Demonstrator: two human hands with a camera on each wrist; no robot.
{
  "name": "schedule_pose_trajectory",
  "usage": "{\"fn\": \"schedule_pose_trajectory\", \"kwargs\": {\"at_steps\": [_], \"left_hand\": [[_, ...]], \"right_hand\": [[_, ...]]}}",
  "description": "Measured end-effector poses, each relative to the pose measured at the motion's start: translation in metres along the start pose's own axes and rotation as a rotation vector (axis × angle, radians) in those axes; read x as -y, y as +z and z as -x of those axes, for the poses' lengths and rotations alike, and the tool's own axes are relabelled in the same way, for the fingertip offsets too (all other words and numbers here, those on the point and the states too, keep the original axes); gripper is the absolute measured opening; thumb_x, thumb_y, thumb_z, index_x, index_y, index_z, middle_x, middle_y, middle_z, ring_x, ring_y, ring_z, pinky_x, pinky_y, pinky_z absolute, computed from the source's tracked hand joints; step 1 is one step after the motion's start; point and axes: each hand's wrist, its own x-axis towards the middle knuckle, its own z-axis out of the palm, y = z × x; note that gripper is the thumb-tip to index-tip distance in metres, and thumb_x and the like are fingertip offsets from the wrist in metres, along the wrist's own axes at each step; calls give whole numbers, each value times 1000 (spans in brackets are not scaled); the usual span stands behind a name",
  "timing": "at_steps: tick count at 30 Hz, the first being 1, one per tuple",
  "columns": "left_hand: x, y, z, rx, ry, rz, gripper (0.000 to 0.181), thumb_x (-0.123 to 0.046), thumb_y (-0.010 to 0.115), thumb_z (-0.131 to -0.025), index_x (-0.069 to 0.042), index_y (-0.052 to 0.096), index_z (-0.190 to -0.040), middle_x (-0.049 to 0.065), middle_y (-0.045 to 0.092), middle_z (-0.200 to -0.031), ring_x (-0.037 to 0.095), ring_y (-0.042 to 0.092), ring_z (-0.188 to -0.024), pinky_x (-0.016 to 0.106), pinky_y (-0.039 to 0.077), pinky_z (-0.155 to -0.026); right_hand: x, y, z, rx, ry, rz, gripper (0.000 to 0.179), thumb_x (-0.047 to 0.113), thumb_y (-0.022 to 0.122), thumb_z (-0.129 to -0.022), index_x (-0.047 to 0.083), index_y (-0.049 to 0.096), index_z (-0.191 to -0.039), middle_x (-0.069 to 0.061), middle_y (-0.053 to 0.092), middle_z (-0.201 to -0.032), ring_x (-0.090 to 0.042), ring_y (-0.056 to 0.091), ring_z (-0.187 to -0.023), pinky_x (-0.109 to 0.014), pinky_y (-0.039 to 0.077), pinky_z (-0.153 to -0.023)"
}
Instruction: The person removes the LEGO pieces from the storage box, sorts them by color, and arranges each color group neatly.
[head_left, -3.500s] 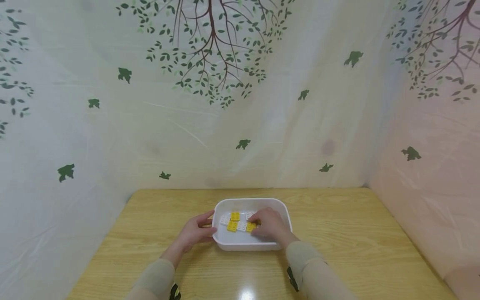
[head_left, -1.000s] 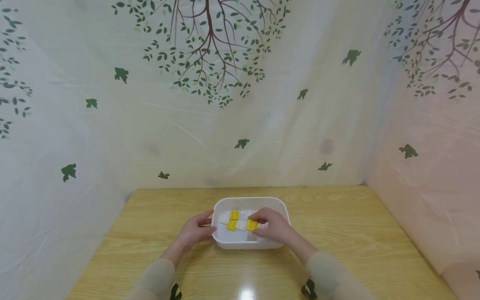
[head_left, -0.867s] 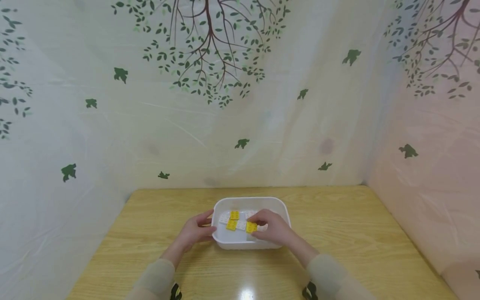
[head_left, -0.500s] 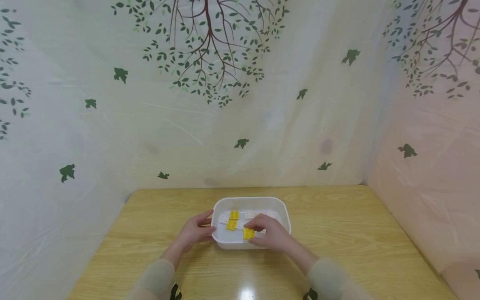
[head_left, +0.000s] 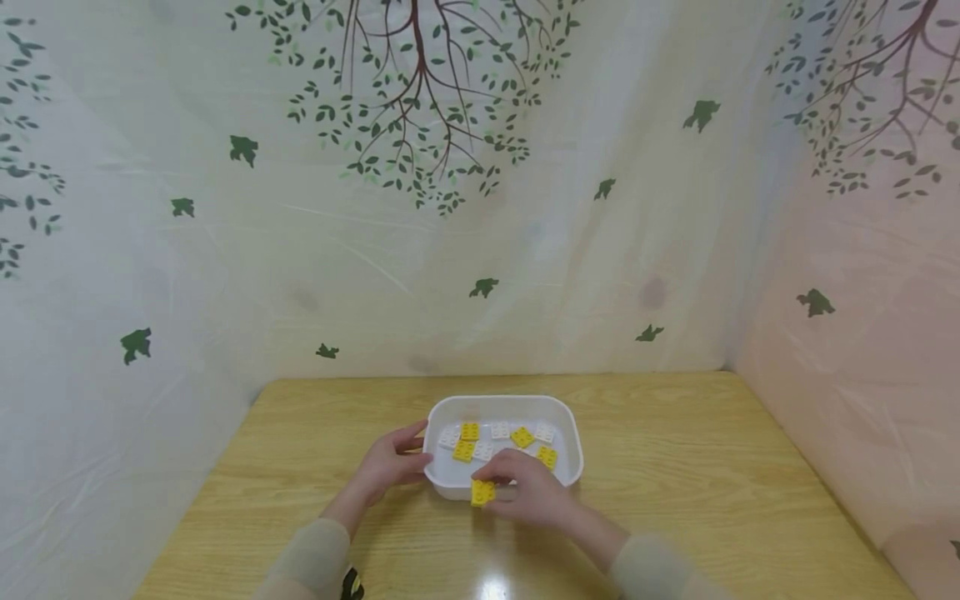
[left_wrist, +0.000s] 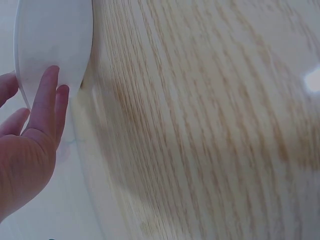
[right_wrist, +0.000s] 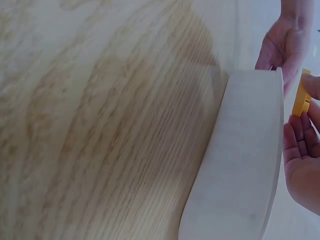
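Observation:
A white plastic tray [head_left: 504,403] stands on the table with several flat yellow and white toy bricks lying in it. My left hand [head_left: 392,458] holds the tray's left end; in the left wrist view its fingers [left_wrist: 47,95] lie against the outer wall. Between thumb and fingertips my right hand [head_left: 528,487] pinches a yellow toy brick [head_left: 482,492] in front of the tray's near rim. The right wrist view shows that brick [right_wrist: 301,95] edge-on, raised above the rim. Inside the tray, yellow bricks [head_left: 522,437] and white bricks [head_left: 500,430] lie studs up; the right hand may cover others.
The tray is on a wooden table [head_left: 322,433], whose front area reflects a bright light. Behind and at both sides hangs a pale curtain [head_left: 360,292] with printed branches and leaves. Wood surface extends left and right of the tray.
My right hand has lifted a yellow brick from inside the tray and carried it towards me past the near rim. More bricks show in the tray. The left hand has stayed put.

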Motion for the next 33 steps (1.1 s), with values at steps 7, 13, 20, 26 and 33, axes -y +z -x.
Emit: {"fn": "schedule_pose_trajectory", "kwargs": {"at_steps": [7,13,20,26,33], "left_hand": [[1,0,-2,6,9,-1,62,-1,69,-91,-2,44,-148,30,54,-134,36,64,-108,43,60,-81],[2,0,-3,14,13,15,62,0,68,-91,-1,43,-148,31,53,-134,38,64,-108,45,60,-82],[1,0,-1,4,11,14,62,1,68,-91,-1,43,-148,32,53,-134,39,64,-107,46,59,-83],[1,0,-3,-4,15,27,62,2,68,-91,-1,43,-148,32,54,-133,38,65,-106,46,59,-83],[1,-1,-5,-15,12,23,62,2,68,-91,-1,43,-148,31,54,-133,37,65,-106,44,60,-81]], "right_hand": [[6,8,0,14,-58,14,32,10,81,-80,10,73,-111,6,67,-103,-5,58,-94,-23,55,-85],[9,13,3,34,-96,60,33,13,82,-79,12,74,-110,8,66,-101,-3,56,-92,-22,51,-84],[7,16,4,36,-84,108,34,15,82,-78,15,74,-112,9,65,-103,-5,57,-96,-26,50,-88],[8,15,3,52,-30,117,35,17,81,-79,15,73,-113,11,65,-107,-6,57,-101,-29,49,-94],[6,16,0,53,-9,129,36,18,81,-79,16,73,-114,11,65,-108,-7,58,-103,-31,50,-96]]}}
